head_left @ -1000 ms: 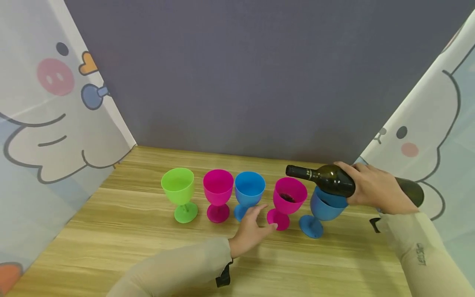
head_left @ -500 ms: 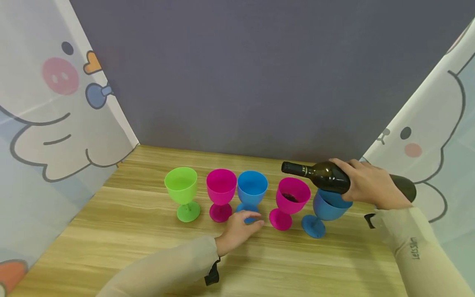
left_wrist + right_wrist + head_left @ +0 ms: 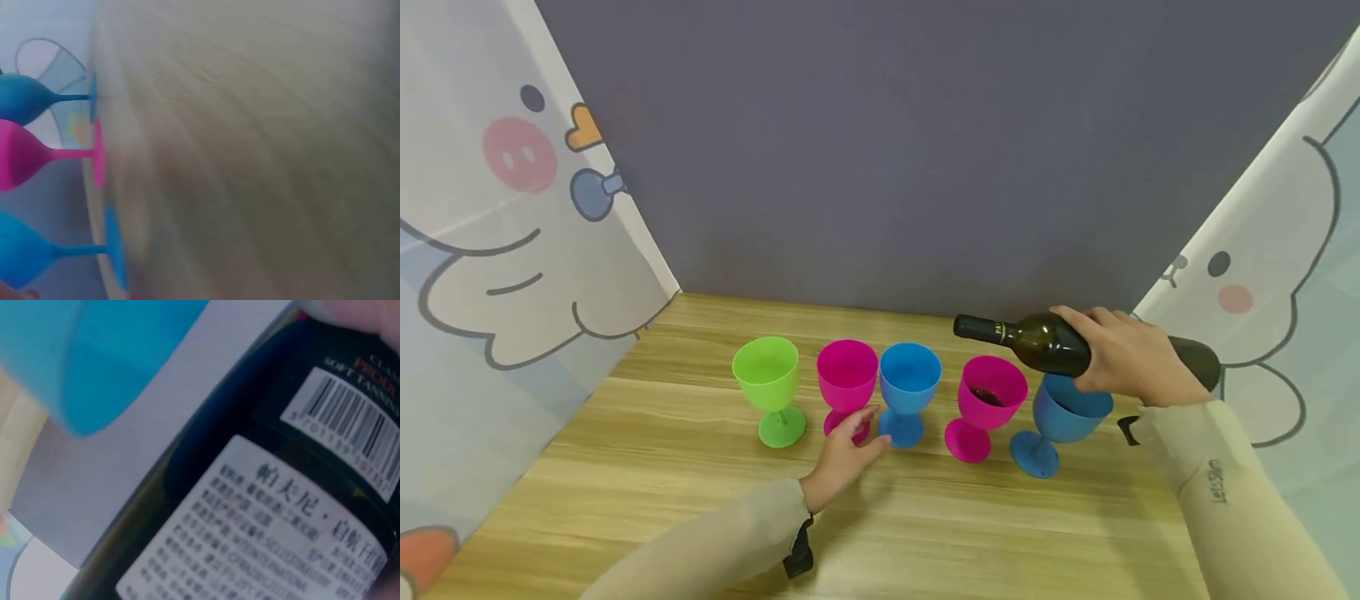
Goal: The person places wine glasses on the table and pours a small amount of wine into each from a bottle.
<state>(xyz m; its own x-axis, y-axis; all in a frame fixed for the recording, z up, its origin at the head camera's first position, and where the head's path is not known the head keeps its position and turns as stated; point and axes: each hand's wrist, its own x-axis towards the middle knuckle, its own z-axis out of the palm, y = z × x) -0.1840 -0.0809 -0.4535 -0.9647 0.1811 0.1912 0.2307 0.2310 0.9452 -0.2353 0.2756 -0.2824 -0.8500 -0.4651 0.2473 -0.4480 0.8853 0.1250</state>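
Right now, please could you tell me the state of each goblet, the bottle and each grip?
Green goblet: upright, no liquid visible.
Left pink goblet: upright, no liquid visible.
Middle blue goblet: upright, no liquid visible.
Right pink goblet: upright, holding dark liquid.
Right blue goblet: upright, contents unclear.
Bottle: tipped sideways, neck pointing left.
Right grip: holding the bottle.
Left grip: fingers and thumb apart.

bottle [image 3: 1051, 343] partly behind right hand [image 3: 1126, 354], fine text on larger label [image 3: 256, 534] blurred
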